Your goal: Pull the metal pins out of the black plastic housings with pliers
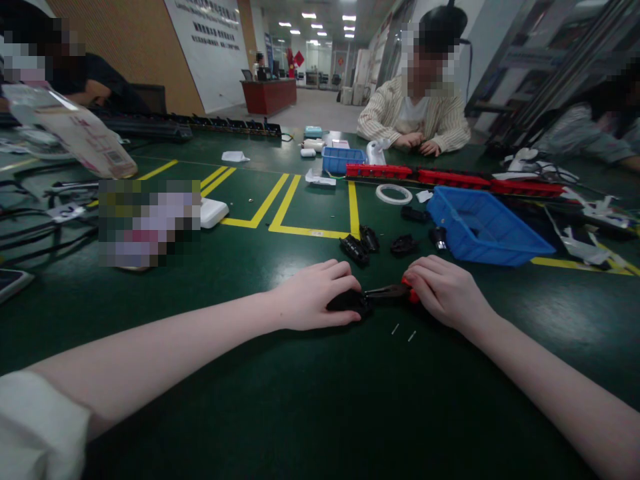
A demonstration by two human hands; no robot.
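Observation:
My left hand [315,295] is closed over a small black plastic part [350,303] and presses it against the green table [310,400]. My right hand [445,293] is closed round the red handles of a pair of pliers [393,291], whose dark jaws reach left into the black part. Two short thin metal pins [404,332] lie on the table just in front of my hands. Several more black parts [367,243] lie a little beyond my hands.
A blue bin [500,250] stands at the right beyond my right hand, a smaller blue bin [341,160] further back. A tape ring [394,194], red power strips [440,177] and cables at the left lie around. Three other people sit at the far edges.

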